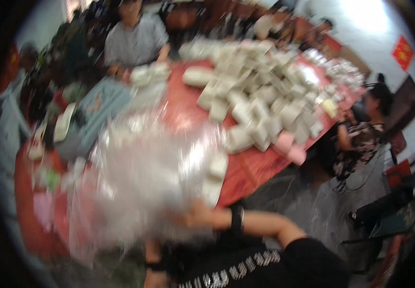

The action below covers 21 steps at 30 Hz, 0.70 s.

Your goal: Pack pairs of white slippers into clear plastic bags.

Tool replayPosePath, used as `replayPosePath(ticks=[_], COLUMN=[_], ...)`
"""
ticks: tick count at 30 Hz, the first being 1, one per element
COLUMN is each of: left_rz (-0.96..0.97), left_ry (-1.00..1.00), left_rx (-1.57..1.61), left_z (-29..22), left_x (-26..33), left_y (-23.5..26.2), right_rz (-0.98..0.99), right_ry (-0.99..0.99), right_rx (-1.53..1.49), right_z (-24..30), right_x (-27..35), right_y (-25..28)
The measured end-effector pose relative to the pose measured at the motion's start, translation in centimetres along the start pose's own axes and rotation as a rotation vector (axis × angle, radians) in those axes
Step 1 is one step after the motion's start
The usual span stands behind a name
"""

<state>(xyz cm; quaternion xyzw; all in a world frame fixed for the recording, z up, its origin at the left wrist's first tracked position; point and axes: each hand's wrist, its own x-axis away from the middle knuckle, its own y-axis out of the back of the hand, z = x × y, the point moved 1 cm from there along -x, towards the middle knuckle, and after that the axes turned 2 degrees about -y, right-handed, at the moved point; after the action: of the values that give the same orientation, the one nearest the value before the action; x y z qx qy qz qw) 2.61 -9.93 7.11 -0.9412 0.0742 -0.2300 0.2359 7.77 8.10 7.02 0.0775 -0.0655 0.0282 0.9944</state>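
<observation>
Red tabletop point(260, 168) carries heaped white boxes point(255, 91), while the right hand point(193, 216) lifts a blurred clear plastic bag point(145, 182) above it, seemingly by its edge; fingers hidden, left hand point(152, 278) equally unclear.

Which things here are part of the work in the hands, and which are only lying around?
In hand:
- clear plastic bag, blurred
- right hand at its edge
- left hand, grip hidden

Lying about:
- pile of white boxes
- pink boxes
- red table
</observation>
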Motion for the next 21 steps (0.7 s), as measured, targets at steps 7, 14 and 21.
replayPosePath(ticks=[7, 14, 21], left_rz=[-0.047, 0.258, 0.524], left_ry=[0.021, 0.511, 0.582], left_rx=[0.105, 0.229, -0.967], left_z=[2.1, 4.5, -4.3], left_x=[1.9, 3.9, 9.4], left_y=[0.0, 1.5, 3.9], right_rz=[0.087, -0.074, -0.111], right_ry=[-0.097, -0.299, -0.228], right_rx=[-0.182, -0.079, -0.254], right_z=[9.3, 3.5, 0.9], right_x=[-8.2, -2.2, 0.0], right_y=[11.1, 12.1, 14.8])
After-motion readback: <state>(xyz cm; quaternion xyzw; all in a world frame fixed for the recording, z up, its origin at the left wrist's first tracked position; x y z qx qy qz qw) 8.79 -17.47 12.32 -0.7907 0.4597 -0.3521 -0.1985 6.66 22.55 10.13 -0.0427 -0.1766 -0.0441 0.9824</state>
